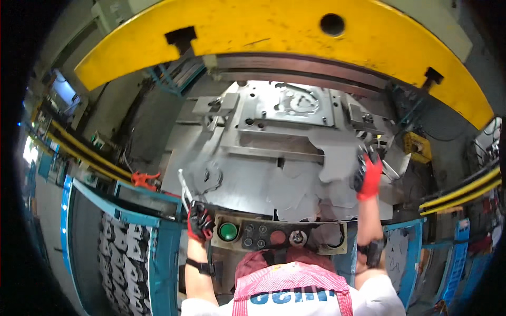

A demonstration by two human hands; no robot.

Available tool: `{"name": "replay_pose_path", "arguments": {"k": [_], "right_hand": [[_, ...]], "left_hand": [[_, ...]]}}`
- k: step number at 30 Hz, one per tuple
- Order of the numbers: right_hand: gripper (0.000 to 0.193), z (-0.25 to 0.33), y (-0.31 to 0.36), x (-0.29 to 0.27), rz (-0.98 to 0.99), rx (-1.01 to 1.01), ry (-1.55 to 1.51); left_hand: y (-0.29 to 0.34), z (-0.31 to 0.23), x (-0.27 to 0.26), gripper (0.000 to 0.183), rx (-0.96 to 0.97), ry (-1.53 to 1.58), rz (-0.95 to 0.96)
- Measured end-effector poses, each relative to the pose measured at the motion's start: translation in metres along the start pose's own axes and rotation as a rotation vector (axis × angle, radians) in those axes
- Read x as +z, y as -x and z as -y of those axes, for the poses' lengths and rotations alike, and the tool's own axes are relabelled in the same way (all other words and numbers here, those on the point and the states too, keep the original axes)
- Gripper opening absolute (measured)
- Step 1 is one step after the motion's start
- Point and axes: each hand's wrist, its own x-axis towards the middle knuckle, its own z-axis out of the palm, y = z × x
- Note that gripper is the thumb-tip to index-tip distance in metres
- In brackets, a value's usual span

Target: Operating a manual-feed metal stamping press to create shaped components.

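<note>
The person stands at a big press with a yellow curved top; both hands wear red and black gloves.

The left hand is low, just left of the button box; its fingers are curled shut on the near end of a thin metal tool; the tool points up and away from the hand, toward a flat metal part lying on the left of the press table.

The right hand is up high on the right side, well apart from the left hand; it rests on a flat grey metal sheet at the right of the table; the fingers bend over the sheet's edge, but I cannot tell if they truly grip it.

The sheet lies on the table, in front of the shiny die block in the middle of the press; more cut grey shapes lie near the front edge of the table, between the two hands.

The button box sits right in front of the person; it has a green round button on the left and a dull red button near the middle.

A blue bin stands at the lower left; it holds stacked metal parts; another blue bin is at the lower right; an orange clamp sits by the left bin.
</note>
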Motion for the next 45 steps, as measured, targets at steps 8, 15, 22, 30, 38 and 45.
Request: {"name": "replay_pose_path", "arguments": {"k": [8,15,22,30,38,45], "right_hand": [[0.023,-0.084,-0.165,0.104,0.011,-0.409,1.152],[0.037,-0.08,-0.17,0.147,0.101,-0.216,1.221],[0.042,-0.097,-0.192,0.143,0.207,-0.471,1.335],[0.045,-0.052,-0.137,0.154,0.445,-0.294,1.74],[0.036,0.007,-0.057,0.071,0.383,-0.707,1.383],[0.036,0.041,0.084,-0.119,0.003,-0.237,1.46]], "left_hand": [[0.038,0.049,0.023,0.035,0.184,-0.486,-0.301],[0.098,0.066,0.002,0.041,0.131,-0.33,-0.578],[0.094,0.064,0.002,0.038,0.149,-0.381,-0.594],[0.093,0.065,-0.003,0.042,0.1,-0.427,-0.509],[0.068,0.064,-0.035,0.037,0.122,-0.532,-0.579],[0.055,0.06,-0.053,0.039,0.168,-0.61,-0.766]]}}
